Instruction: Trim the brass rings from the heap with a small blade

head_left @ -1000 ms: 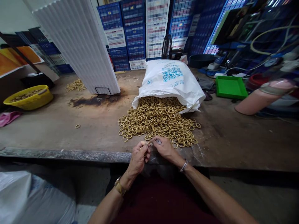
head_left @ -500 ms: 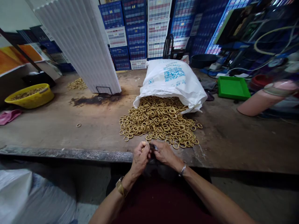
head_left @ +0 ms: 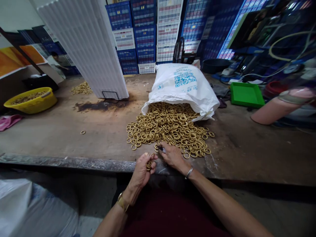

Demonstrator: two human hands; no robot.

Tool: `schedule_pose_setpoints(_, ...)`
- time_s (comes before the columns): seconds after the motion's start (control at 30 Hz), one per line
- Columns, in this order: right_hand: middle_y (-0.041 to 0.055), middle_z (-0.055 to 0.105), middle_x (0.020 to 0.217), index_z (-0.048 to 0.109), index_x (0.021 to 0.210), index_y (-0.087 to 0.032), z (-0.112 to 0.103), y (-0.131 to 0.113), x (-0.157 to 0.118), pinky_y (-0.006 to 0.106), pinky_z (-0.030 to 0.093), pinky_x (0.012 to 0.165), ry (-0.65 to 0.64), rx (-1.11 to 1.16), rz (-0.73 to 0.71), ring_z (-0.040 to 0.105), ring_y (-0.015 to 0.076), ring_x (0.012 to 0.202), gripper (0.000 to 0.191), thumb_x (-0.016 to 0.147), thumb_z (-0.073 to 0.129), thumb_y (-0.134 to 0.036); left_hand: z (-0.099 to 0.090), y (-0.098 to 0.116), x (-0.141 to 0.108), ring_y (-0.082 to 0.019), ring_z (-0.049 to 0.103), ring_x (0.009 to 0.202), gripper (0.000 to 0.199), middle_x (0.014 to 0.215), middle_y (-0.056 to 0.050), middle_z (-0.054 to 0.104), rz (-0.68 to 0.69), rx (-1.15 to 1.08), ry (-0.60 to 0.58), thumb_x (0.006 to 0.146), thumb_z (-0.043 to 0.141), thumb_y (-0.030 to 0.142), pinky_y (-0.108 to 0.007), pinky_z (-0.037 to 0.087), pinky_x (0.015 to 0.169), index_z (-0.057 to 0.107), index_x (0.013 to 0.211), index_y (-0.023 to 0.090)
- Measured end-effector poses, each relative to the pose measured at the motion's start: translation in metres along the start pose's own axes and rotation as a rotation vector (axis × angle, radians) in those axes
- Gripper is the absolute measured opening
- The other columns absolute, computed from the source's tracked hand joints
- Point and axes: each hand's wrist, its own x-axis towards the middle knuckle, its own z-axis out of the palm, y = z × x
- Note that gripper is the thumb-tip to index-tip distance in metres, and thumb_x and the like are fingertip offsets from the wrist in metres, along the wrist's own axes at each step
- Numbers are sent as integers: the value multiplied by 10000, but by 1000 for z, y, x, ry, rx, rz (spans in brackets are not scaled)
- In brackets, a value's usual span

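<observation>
Left hand (head_left: 144, 168) curls round several brass-coloured rings (head_left: 148, 165). Right hand (head_left: 174, 158) pinches a small dark item (head_left: 161, 149), shape unclear, at the near edge of the ring pile (head_left: 170, 128), just ahead of both hands. Beyond, white sack (head_left: 165, 75): blue QR code (head_left: 185, 79), lettering too blurred to read; its inside mostly hidden.

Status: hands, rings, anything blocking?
Left hand holding gold-coloured rings. Right hand gripping small dark object, type unclear, at ring pile. Pile fans from open white sack. Nothing seen blocking.
</observation>
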Motion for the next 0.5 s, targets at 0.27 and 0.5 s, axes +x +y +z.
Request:
schedule_pose_setpoints(0.27,29,641,776,558,911,-209,9,-3,7,224,294,592,20,-17,-3,573,146,713,189,762,441,-207,-12,-3,8,-58,445,447,264,670,-6,564,-116,-184,15,685,616,293,-159,297,366,541,892,147)
schedule_pose_setpoints(0.5,-2,582,651,551,779,-179,-4,4,9,193,332,549,49,487,64,508,100,590,136,768,422,-223,-10,5,18,-82,521,562,195,689,-24,562,-157,-226,57,635,678,235,-145,334,394,523,682,126)
